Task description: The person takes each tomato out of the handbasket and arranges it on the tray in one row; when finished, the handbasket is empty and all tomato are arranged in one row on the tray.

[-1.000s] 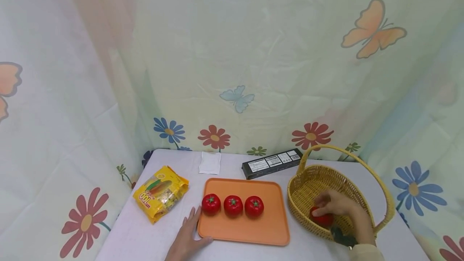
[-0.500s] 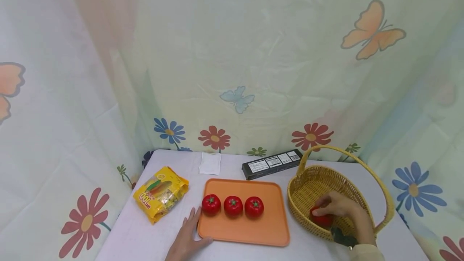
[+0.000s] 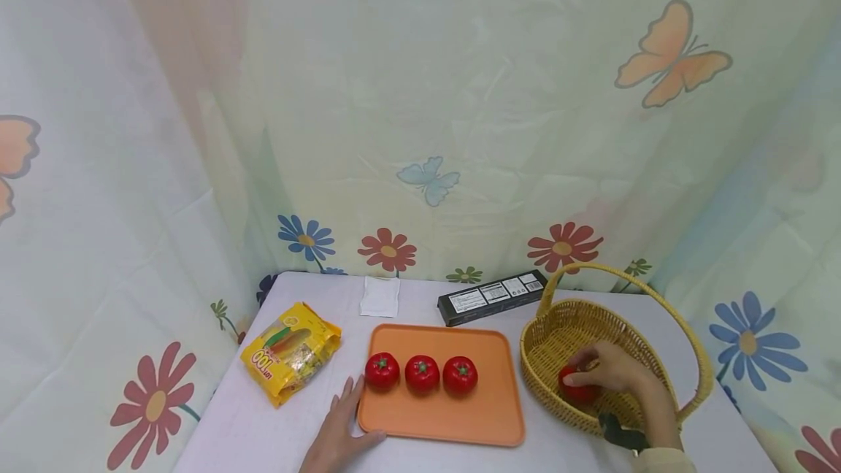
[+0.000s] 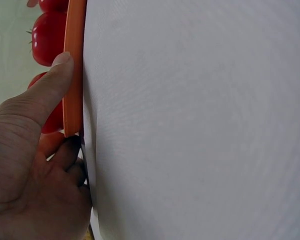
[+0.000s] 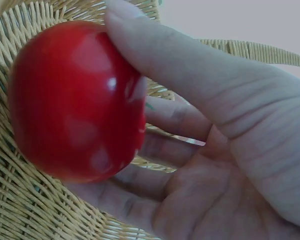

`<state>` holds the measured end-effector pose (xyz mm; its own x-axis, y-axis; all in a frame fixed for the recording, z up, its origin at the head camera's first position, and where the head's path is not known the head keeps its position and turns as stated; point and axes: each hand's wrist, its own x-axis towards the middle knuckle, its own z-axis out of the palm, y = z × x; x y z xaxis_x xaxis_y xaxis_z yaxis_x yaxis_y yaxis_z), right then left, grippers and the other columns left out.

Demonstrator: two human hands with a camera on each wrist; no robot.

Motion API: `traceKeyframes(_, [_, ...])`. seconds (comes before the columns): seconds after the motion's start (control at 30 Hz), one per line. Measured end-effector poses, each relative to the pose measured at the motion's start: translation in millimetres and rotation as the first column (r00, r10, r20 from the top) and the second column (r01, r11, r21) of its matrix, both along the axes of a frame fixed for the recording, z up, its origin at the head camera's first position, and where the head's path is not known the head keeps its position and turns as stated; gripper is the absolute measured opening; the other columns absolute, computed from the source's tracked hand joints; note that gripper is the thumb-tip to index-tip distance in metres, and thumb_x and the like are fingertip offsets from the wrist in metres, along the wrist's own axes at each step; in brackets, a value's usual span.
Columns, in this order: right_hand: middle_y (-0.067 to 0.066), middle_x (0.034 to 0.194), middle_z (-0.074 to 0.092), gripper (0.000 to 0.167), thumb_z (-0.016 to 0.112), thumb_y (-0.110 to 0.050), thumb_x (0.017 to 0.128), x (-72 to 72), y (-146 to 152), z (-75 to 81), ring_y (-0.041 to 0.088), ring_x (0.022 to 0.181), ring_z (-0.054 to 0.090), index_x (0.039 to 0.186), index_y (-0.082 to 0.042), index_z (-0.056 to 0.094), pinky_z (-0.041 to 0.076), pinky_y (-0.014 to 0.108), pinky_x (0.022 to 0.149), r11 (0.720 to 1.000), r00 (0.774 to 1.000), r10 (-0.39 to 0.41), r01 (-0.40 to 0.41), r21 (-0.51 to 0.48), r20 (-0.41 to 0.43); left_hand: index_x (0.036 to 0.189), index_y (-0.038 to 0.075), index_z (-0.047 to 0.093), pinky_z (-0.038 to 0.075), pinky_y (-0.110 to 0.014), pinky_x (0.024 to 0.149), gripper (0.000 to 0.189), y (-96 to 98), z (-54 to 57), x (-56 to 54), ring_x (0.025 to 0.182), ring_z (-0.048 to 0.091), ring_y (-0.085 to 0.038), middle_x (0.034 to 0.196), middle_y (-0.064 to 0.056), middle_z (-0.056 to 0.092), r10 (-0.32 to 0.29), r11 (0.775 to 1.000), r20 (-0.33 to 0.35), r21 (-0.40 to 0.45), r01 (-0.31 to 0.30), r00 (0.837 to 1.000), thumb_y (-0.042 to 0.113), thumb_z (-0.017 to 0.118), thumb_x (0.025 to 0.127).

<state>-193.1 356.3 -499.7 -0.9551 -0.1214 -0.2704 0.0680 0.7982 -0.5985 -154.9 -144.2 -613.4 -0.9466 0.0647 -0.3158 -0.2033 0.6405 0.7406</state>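
Note:
Inside the yellow wicker basket [image 3: 535, 385], my right hand [image 3: 614, 369] grips a red tomato [image 5: 72, 105] between thumb and fingers. The basket's weave shows right behind that tomato in the right wrist view. My left hand [image 3: 336, 433] rests at the near left corner of an orange tray [image 3: 453, 422], fingers along its left side. The thumb [image 4: 57, 75] touches the tray's rim in the left wrist view. On the tray a left tomato [image 3: 382, 371], a middle tomato [image 3: 422, 374] and a right tomato [image 3: 460, 375] sit in a row, green stem ends up.
A yellow snack bag [image 3: 291, 352] lies left of the tray. Behind the tray are a small white packet [image 3: 379, 296] and a long black box [image 3: 493, 298]. The basket's tall handle [image 3: 680, 320] arches over its right side. A flowered curtain [image 3: 427, 93] surrounds the white table.
My right hand and its tomato have shifted very slightly left and up within the basket. The left hand, the tray and its tomatoes have stayed put.

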Motion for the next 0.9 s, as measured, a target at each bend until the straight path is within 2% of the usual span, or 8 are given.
traceKeyframes(0.17, [0.006,0.106,0.075,0.046,0.094,-0.031,0.085,0.1,-3,4.6,0.026,0.100,0.067,0.113,0.002,0.078,0.066,0.049,0.087,1.000,0.999,-0.003,0.004,0.020,-0.034,0.169,0.016,0.037,0.027,-0.084,0.119,0.112,0.8,1.1,0.2,0.156,0.019,-0.064,0.176,-0.023,0.027,0.012,1.000,0.006,-0.007,-0.012,1.000,0.044,0.096,0.079])
traceKeyframes(0.33, [0.007,0.108,0.074,0.046,0.095,-0.030,0.084,1.7,-7,7.4,0.027,0.101,0.067,0.113,0.001,0.077,0.067,0.045,0.083,1.000,0.999,-0.016,0.017,0.013,-0.043,0.169,0.016,0.037,0.027,-0.084,0.119,0.112,1.3,2.3,0.3,0.156,0.019,-0.064,0.176,-0.022,0.027,0.016,1.000,0.006,-0.006,-0.016,1.000,0.044,0.096,0.079])
traceKeyframes(0.6, [0.008,0.107,0.075,0.054,0.096,-0.036,0.082,7.1,-13,11.6,0.027,0.099,0.070,0.114,0.003,0.077,0.069,0.042,0.078,1.000,0.997,-0.025,0.025,-0.001,-0.072,0.169,0.016,0.037,0.026,-0.085,0.118,0.111,1.5,3.4,1.1,0.156,0.018,-0.064,0.175,-0.024,0.026,0.016,1.000,0.013,-0.004,-0.016,1.000,0.043,0.095,0.079])
traceKeyframes(0.9, [0.009,0.110,0.075,0.050,0.097,-0.031,0.082,11.8,-24,19.8,0.028,0.099,0.070,0.115,0.001,0.077,0.070,0.040,0.078,1.000,0.996,-0.026,0.024,-0.017,-0.087,0.170,0.016,0.036,0.025,-0.085,0.118,0.112,2.3,3.2,1.6,0.156,0.017,-0.063,0.176,-0.024,0.026,0.025,1.000,0.020,0.003,-0.025,0.999,0.042,0.096,0.079])
